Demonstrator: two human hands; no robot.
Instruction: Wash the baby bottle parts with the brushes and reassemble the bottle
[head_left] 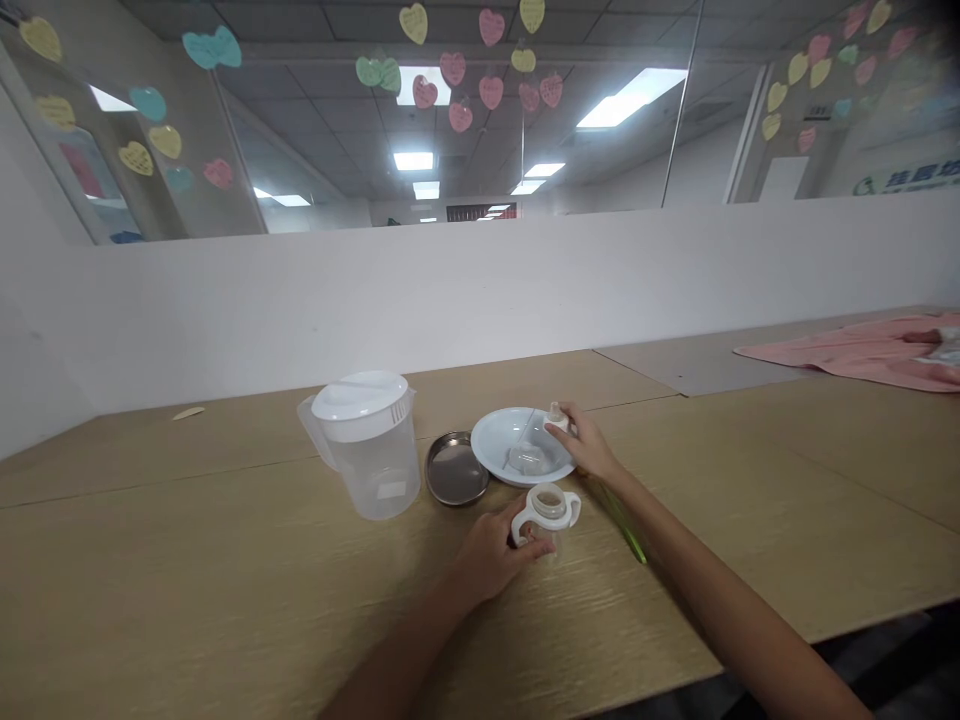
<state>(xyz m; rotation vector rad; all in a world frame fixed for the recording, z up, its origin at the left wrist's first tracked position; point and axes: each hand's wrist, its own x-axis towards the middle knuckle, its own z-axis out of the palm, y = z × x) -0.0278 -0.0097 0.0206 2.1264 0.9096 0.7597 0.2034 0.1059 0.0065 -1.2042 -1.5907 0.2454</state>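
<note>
My left hand (491, 555) is closed around a clear baby bottle (550, 507) with a white two-handled ring; its mouth faces up, uncovered. Over the right rim of a white bowl (491, 447), my right hand (589, 447) pinches a bottle nipple (556, 414) with a white collar. Inside the bowl lie a clear dome-shaped cap (528, 459) and a thin clear straw-like piece (520, 430). Partly under my right forearm, a slim green handle (632, 540) rests on the table; its other end is hidden.
Left of the bowl is a round metal dish (456, 470), beside a clear pitcher (379, 470) with a white lid. A small flat tan piece (188, 413) lies at the far left. Pink cloth (847, 350) covers the far right corner. A white wall (480, 300) bounds the table's back.
</note>
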